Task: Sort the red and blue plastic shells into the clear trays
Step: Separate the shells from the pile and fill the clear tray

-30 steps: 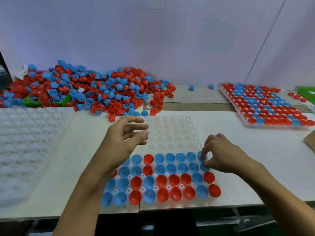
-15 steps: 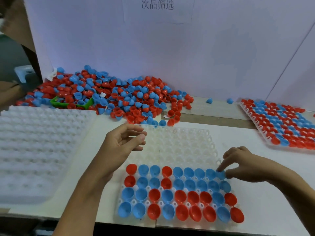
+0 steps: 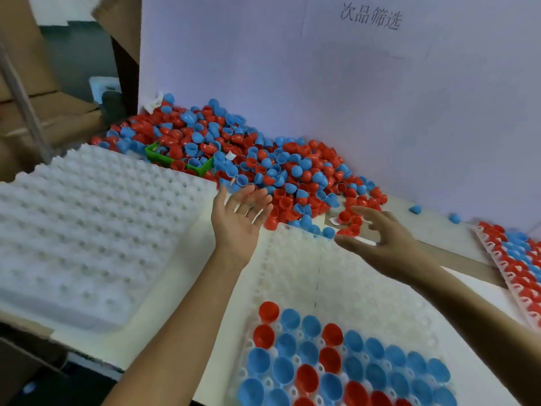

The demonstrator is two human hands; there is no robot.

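A heap of shells [image 3: 263, 162] lies at the back of the desk [image 3: 187, 303] against the wall board [image 3: 292, 68], with a small bin [image 3: 178, 162] half buried in its left part and two stray shells [image 3: 415, 209] to its right along the board. In front of the heap, a stack of trays [image 3: 87, 235] sits at the left, a tray [image 3: 336, 288] lies in the middle with shells filling its near rows, and a filled tray [image 3: 515, 265] lies at the far right edge. The left hand [image 3: 238, 219] and right hand [image 3: 383, 235] hang side by side over the near edge of the heap, behind the middle tray's filled rows.
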